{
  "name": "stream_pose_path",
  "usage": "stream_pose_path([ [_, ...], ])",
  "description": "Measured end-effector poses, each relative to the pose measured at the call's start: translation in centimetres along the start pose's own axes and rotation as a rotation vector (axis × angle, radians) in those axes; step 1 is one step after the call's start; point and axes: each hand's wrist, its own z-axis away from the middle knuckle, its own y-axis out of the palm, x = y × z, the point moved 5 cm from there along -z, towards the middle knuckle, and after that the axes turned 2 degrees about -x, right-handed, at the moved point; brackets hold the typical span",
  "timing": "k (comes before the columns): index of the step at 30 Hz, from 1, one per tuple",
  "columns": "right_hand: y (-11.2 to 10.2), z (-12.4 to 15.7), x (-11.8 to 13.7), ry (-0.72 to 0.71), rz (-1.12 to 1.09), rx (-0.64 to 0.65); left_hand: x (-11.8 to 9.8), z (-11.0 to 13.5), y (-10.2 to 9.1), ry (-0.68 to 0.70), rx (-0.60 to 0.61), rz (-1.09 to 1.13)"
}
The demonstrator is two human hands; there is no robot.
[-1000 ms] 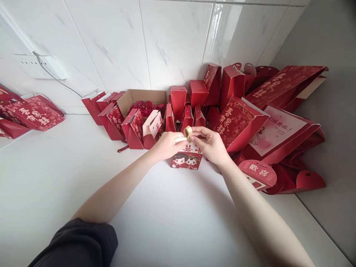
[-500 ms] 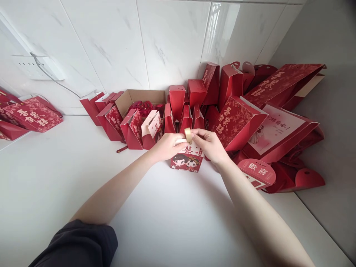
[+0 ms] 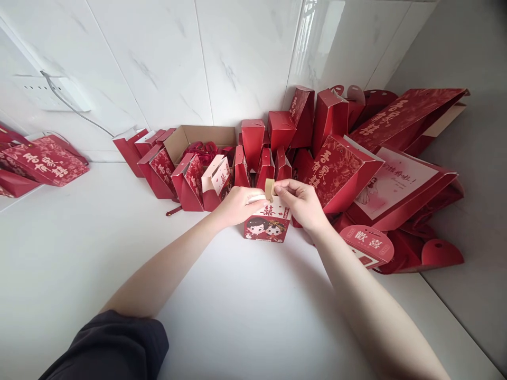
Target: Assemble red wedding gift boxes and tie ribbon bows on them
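Observation:
A small red and white gift box (image 3: 266, 224) with a cartoon couple printed on its front stands on the white counter (image 3: 222, 306). Both my hands meet just above it. My left hand (image 3: 237, 205) is curled closed over the box's top left, holding a white strip. My right hand (image 3: 301, 203) pinches a small tan tape roll (image 3: 270, 189) between thumb and fingers, right above the box's top.
Several folded red gift boxes (image 3: 253, 138) and large red paper bags (image 3: 400, 119) pile against the tiled wall and to the right. An open cardboard box (image 3: 190, 138) with red ribbons stands behind. More red bags (image 3: 43, 164) lie far left under a wall socket (image 3: 47, 92).
Both hands stay together over the gift box. The tape roll has turned slightly and dropped a little closer to the box's top.

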Motion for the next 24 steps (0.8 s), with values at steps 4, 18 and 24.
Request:
stream_pose_path([
  [4, -0.3, 0.13, 0.38, 0.008, 0.051, 0.121, 0.02, -0.02, 0.02, 0.0, -0.028, -0.018],
  [18, -0.25, 0.3, 0.69, -0.165, 0.321, 0.022, 0.53, -0.03, 0.27, 0.008, -0.048, -0.017],
  [24, -0.18, 0.13, 0.08, -0.148, 0.25, 0.055, 0.35, 0.1, 0.32, 0.045, -0.033, -0.045],
])
